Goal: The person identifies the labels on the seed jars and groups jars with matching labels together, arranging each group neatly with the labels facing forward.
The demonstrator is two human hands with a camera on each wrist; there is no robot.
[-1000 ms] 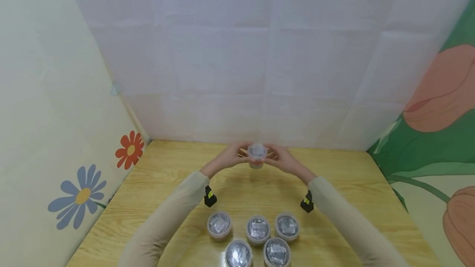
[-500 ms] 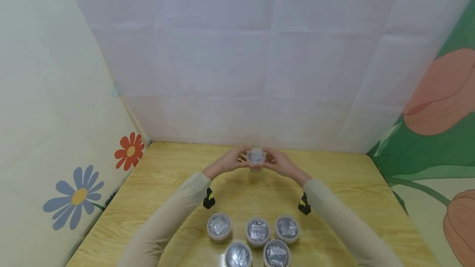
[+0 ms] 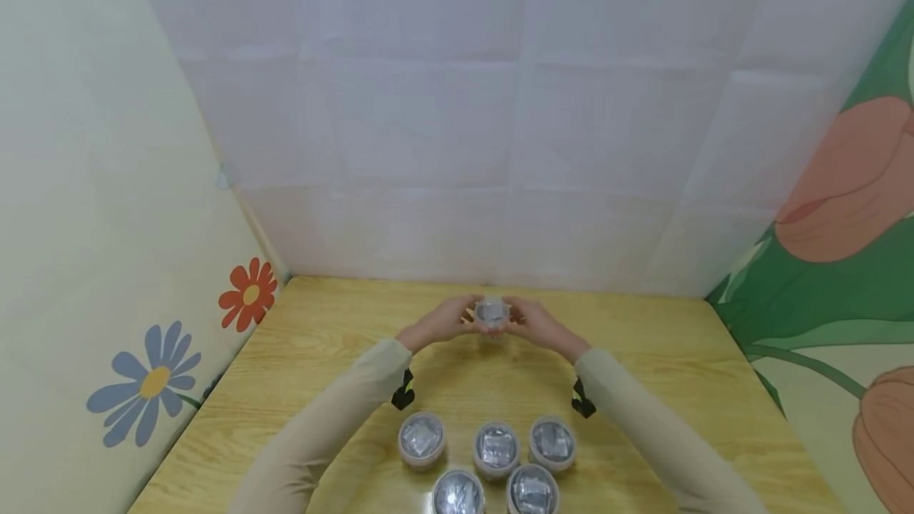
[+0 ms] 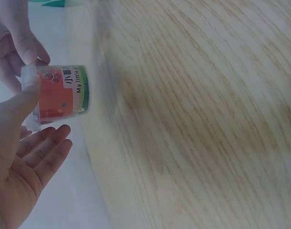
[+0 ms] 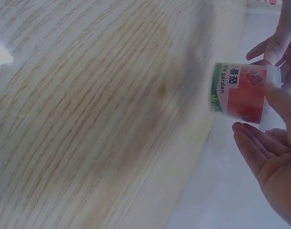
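Note:
At the far side of the table, my two hands hold a small clear plastic cup (image 3: 491, 312) between them. Its label (image 4: 59, 95) is red with pictured tomatoes, and the printed words "little garden" show in the right wrist view. My left hand (image 3: 448, 320) pinches the rim from the left, thumb on the near side. From the right, my right hand (image 3: 535, 324) pinches the same rim (image 5: 273, 78). Both wrist views show the cup's base facing the wooden tabletop, with a shadow nearby. Seen from above, grey, crinkled contents fill the cup's mouth.
Several similar cups with grey tops stand near the front: one cup (image 3: 421, 438) at left, another cup (image 3: 497, 447) in the middle, a cup (image 3: 552, 443) at right. A white sheet (image 3: 464, 220) hangs behind the wooden table (image 3: 314, 324). Black wrist cameras (image 3: 403, 391) hang under the sleeves.
Both hands and the held cup have come slightly down and towards me from the table's back edge. The cups at the front have stayed in place.

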